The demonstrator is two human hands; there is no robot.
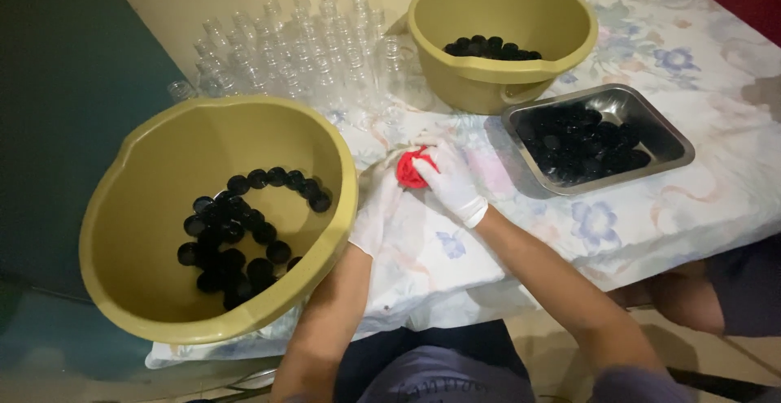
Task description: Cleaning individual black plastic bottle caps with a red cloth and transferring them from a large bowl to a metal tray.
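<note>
Forearms angle inward; gloved left hand (376, 212) and right hand (451, 179) together clutch a red object (409, 169).

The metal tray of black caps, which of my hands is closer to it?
Right. Your right hand, gloved and on the red thing, lies just left of the metal tray. Your left hand is farther left, beside the near yellow basin.

Caps in 2 basins (146, 200) (455, 4), tray (651, 126) right, bottles (293, 45) behind.
</note>
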